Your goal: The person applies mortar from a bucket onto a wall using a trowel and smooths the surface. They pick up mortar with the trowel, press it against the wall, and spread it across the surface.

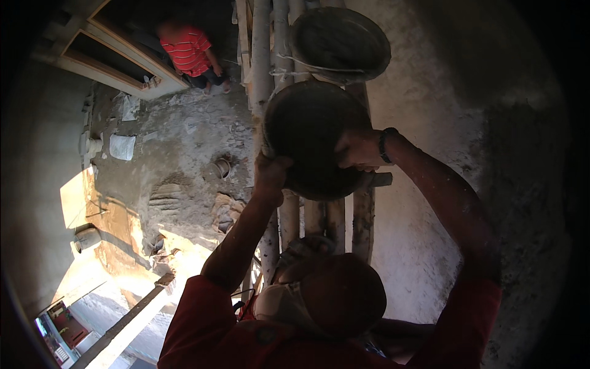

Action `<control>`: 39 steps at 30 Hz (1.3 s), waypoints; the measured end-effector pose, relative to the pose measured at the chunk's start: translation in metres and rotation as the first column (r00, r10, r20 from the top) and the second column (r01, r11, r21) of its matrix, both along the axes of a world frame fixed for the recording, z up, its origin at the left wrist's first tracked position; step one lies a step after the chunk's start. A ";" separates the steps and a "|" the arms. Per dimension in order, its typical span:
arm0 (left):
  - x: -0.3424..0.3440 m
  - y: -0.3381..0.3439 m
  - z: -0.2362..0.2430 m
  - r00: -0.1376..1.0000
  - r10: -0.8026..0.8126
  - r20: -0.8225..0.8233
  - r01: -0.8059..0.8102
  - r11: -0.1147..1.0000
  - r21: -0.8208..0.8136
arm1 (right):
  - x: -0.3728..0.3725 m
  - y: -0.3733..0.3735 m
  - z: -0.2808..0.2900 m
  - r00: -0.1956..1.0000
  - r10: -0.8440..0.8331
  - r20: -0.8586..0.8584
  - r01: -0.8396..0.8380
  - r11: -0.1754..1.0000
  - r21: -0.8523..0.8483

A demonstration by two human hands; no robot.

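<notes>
A dark, round, shallow pan (310, 123) rests over the scaffold poles in front of me, its inside in deep shadow. My left hand (271, 175) is closed on the pan's near left rim. Over the right part of the pan, my right hand (361, 149) has its fingers curled closed; shadow hides what they hold, if anything. A dark band (386, 146) circles my right wrist. Just beyond stands a second round pan (341, 43) with grey wet-looking mix inside. A pale cord (326, 69) runs across in front of that second pan.
Upright-looking round poles (261, 55) form the scaffold under the pans. A rough plastered wall (418, 203) rises at right. Far below left lies a grey floor (184, 132) with a pale sack (122, 147) and a bucket (222, 167). A person in a red striped shirt (187, 49) stands there.
</notes>
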State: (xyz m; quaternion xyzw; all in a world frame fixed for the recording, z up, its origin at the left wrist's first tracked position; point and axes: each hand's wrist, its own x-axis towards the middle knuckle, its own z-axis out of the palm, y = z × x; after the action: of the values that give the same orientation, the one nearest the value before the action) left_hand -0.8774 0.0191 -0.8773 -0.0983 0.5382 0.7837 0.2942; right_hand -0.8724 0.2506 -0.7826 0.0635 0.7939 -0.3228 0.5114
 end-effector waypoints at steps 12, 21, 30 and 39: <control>-0.001 -0.002 -0.003 1.000 0.028 -0.009 -0.028 1.000 0.014 | 0.066 0.020 -0.001 0.236 0.413 -0.880 0.080 0.894 0.441; 0.000 0.002 0.008 1.000 0.015 0.006 -0.014 0.999 -0.033 | 0.053 -0.012 -0.051 0.541 0.451 -0.710 0.027 0.835 0.550; 0.000 -0.004 0.008 0.998 -0.064 0.022 0.063 0.998 0.011 | 0.063 -0.034 -0.039 0.775 0.326 -0.541 -0.179 0.935 0.307; -0.007 -0.006 0.028 0.973 -0.159 0.168 0.173 0.982 -0.076 | 0.043 -0.015 0.051 0.533 0.504 -0.680 0.063 0.777 0.626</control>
State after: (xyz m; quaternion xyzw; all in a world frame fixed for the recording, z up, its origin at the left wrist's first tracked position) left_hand -0.8844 0.0129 -0.8496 -0.1292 0.5536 0.7208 0.3965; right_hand -0.8289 0.2359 -0.7321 -0.0481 0.9959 0.0170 0.0750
